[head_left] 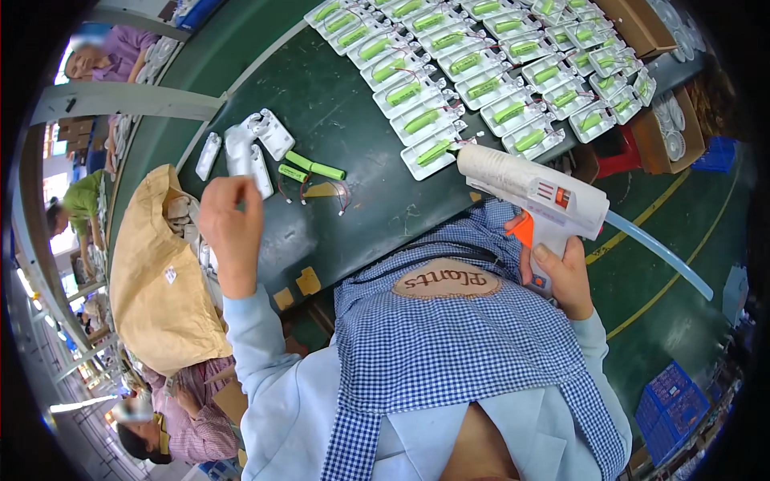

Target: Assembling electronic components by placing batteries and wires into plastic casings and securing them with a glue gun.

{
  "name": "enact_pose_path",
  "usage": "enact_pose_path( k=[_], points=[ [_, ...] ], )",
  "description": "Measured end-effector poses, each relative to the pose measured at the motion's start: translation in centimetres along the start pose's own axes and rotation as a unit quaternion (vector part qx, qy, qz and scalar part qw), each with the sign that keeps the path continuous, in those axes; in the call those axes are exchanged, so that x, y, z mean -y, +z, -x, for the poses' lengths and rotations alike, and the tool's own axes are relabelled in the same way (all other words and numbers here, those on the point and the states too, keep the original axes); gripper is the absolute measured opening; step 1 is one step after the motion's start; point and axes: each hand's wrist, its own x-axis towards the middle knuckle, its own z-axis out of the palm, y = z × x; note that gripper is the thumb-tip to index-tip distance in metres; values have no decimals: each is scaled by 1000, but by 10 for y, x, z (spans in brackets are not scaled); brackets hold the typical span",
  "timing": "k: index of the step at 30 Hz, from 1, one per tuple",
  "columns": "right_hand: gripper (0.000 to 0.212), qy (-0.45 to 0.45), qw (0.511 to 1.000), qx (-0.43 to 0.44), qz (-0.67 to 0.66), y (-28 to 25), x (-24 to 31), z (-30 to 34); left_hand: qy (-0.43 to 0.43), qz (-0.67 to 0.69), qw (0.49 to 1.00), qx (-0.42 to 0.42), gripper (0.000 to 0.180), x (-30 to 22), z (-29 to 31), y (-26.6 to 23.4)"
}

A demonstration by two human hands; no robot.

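In my right hand (565,276) is a white hot glue gun (533,188) with an orange trigger; my fingers wrap its handle. Its nozzle points left, close to a green battery pack (434,152) in the nearest white plastic tray. From the gun's back trails a long pale-blue glue stick (662,252). My left hand (231,228) is raised at the table's near left with its fingers curled in. White plastic housings (241,148) lie just beyond it; whether the fingers grip one is hidden. To their right are loose green battery packs (317,166) with thin wires.
Rows of white trays with green packs (481,84) cover the far right of the green table (361,120). A tan sack (152,272) of white parts stands at left. Cardboard boxes (670,132) and a blue crate (674,409) are at right. Other people (192,417) sit at left.
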Motion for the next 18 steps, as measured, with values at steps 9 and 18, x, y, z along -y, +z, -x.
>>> enact_pose_path(
  k=[9, 18],
  points=[
    [47, 1, 999, 19, -29, -8, 4, -1, 335, 238, 883, 228, 17, -116, 24, 47],
    [57, -17, 999, -13, -26, -3, 2, 1, 253, 214, 931, 153, 17, -155, 22, 89]
  ],
)
